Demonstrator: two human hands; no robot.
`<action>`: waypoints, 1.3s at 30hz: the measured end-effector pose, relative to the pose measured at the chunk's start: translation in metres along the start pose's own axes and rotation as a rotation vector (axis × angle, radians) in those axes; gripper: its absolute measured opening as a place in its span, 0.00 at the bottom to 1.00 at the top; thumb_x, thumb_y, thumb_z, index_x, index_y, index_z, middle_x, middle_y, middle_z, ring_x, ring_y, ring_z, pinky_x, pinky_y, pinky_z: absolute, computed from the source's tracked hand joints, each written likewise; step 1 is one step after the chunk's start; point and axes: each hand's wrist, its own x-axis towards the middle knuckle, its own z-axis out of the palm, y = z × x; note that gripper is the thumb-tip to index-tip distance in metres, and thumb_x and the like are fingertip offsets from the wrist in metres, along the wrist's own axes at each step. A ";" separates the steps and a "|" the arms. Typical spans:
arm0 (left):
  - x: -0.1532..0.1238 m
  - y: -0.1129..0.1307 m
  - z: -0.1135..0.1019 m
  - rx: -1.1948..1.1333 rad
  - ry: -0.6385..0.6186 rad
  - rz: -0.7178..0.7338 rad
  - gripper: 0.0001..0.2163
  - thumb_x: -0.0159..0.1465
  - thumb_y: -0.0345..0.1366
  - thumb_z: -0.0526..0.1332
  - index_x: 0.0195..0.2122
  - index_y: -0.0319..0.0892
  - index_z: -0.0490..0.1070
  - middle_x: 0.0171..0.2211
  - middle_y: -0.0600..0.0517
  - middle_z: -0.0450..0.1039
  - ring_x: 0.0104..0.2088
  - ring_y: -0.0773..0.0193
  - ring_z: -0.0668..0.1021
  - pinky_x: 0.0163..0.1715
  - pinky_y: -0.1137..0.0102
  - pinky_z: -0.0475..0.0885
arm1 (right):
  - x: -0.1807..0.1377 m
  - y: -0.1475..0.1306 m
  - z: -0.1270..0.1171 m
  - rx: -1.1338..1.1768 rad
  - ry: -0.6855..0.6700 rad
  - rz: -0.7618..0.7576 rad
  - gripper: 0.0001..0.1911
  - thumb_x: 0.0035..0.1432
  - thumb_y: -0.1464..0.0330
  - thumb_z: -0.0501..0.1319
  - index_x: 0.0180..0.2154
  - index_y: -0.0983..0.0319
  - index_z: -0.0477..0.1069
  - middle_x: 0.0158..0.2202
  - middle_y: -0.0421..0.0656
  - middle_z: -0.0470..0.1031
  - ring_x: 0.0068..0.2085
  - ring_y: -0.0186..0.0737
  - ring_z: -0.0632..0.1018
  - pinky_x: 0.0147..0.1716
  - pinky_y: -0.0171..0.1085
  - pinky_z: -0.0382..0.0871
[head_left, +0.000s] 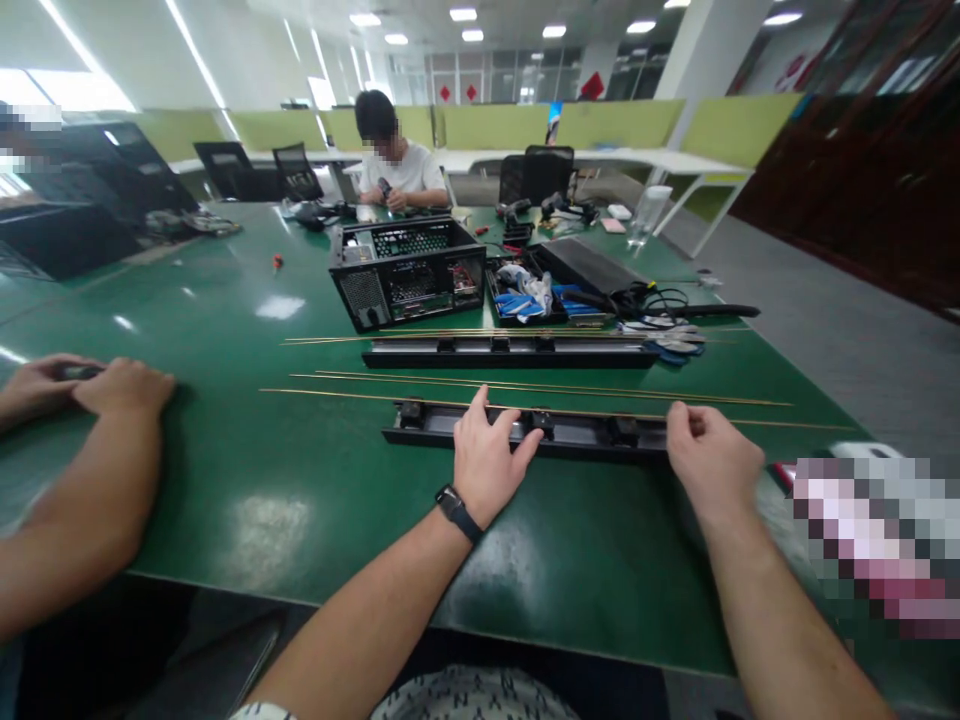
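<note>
Left hand (489, 455) and right hand (716, 455) both reach over the near rail (577, 448), a black channel lying lengthwise on the green table (225, 440). At far left, well apart from these, a co-worker's hands (124, 385) close around a small dark object. To the right of them begins the front rod (577, 411), thin and brass-coloured, running rightward along the near rail; a pair of rods (600, 391) lies just behind it. The left hand, with a dark watch (450, 501) at its wrist, is spread and loose, its index finger pointing across the front rod; whether it touches the rod cannot be told. Beyond the rods lies the far rail (510, 360), with an open computer case (409, 275) behind it and a tray of gloves (525, 297) to the case's right. At the near rail's right end, the right hand is curled, thumb and index finger pinching the front rod, whose end sticks out to the right. Farther right, a pink object (862, 540) is blurred out
</note>
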 end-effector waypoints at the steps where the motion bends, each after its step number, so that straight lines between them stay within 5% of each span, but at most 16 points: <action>1: 0.000 0.001 -0.001 0.001 0.003 -0.007 0.14 0.71 0.47 0.69 0.52 0.46 0.82 0.71 0.34 0.65 0.67 0.41 0.75 0.61 0.46 0.75 | 0.000 0.000 0.000 0.006 0.000 0.004 0.22 0.63 0.48 0.56 0.36 0.57 0.79 0.32 0.49 0.81 0.38 0.55 0.81 0.43 0.49 0.70; 6: 0.003 0.003 -0.008 0.001 0.013 -0.059 0.12 0.72 0.46 0.67 0.49 0.45 0.80 0.66 0.35 0.70 0.63 0.44 0.77 0.60 0.48 0.75 | 0.000 0.002 -0.001 0.034 0.003 -0.010 0.22 0.63 0.48 0.57 0.36 0.57 0.79 0.32 0.51 0.81 0.38 0.57 0.81 0.45 0.52 0.72; 11: 0.008 0.002 -0.017 0.027 0.072 -0.123 0.18 0.71 0.47 0.68 0.58 0.44 0.76 0.66 0.35 0.69 0.63 0.45 0.77 0.60 0.50 0.74 | 0.000 0.005 0.002 0.021 0.002 -0.008 0.21 0.62 0.49 0.57 0.37 0.56 0.80 0.32 0.50 0.81 0.38 0.56 0.81 0.44 0.52 0.72; 21: 0.000 -0.033 -0.043 0.312 0.248 -0.230 0.21 0.72 0.46 0.64 0.62 0.42 0.76 0.71 0.30 0.62 0.72 0.32 0.65 0.66 0.36 0.64 | 0.000 0.004 0.001 0.022 -0.028 -0.010 0.21 0.61 0.49 0.57 0.37 0.56 0.80 0.33 0.49 0.82 0.39 0.54 0.81 0.42 0.48 0.70; 30: 0.001 -0.062 -0.039 0.253 0.246 -0.218 0.17 0.73 0.31 0.57 0.60 0.38 0.76 0.63 0.32 0.67 0.67 0.40 0.71 0.66 0.44 0.70 | -0.002 -0.002 -0.003 0.040 -0.056 0.002 0.20 0.62 0.50 0.56 0.37 0.56 0.79 0.32 0.48 0.81 0.38 0.52 0.81 0.41 0.46 0.70; 39: 0.005 -0.067 -0.033 0.184 0.247 -0.196 0.15 0.71 0.29 0.59 0.57 0.39 0.78 0.60 0.34 0.70 0.63 0.43 0.74 0.63 0.47 0.73 | -0.001 0.004 0.000 0.018 -0.057 -0.028 0.22 0.64 0.49 0.56 0.39 0.57 0.80 0.34 0.48 0.82 0.38 0.52 0.81 0.40 0.45 0.68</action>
